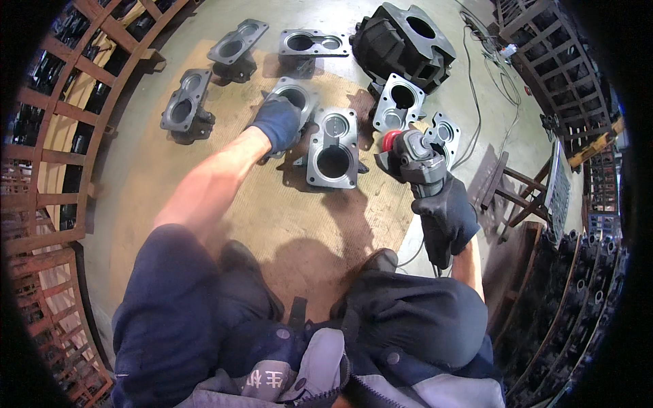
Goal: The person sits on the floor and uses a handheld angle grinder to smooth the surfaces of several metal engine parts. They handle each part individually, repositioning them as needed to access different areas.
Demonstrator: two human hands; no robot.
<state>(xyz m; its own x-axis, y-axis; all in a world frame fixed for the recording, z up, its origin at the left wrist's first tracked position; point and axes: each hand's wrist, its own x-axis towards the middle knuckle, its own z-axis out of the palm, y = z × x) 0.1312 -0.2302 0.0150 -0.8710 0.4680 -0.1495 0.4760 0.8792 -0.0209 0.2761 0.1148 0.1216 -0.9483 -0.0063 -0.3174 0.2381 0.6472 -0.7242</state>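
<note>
Fingers of the gloved left hand (pixel 277 126) lie on the near left part of a grey casting (pixel 307 96), tips partly hidden, so we cannot tell how tightly they close; fingers of the gloved right hand (pixel 443 212) wrap round the body of a grey angle grinder (pixel 420 170). From the left edge we see a brown slatted rack (pixel 44 239); next, a two-hole flanged casting (pixel 187 97) on a tan mat (pixel 160 197); just beyond it, a tilted second casting (pixel 239 39); then a third casting (pixel 315 52) at the far side; the touched casting sits nearer us, round opening up; just right of it, a central casting (pixel 333 143), large hole toward us. Farther right we have a big black housing (pixel 388 51); in front of it, a smaller casting (pixel 390 121); then the grinder, red piece at its head's left; we cannot tell if it touches the last casting (pixel 445 130) behind it; black cables (pixel 469 102) run along the floor; a trestle (pixel 520 194) stands beyond; dark metal parts (pixel 564 299) fill the lower right.
</note>
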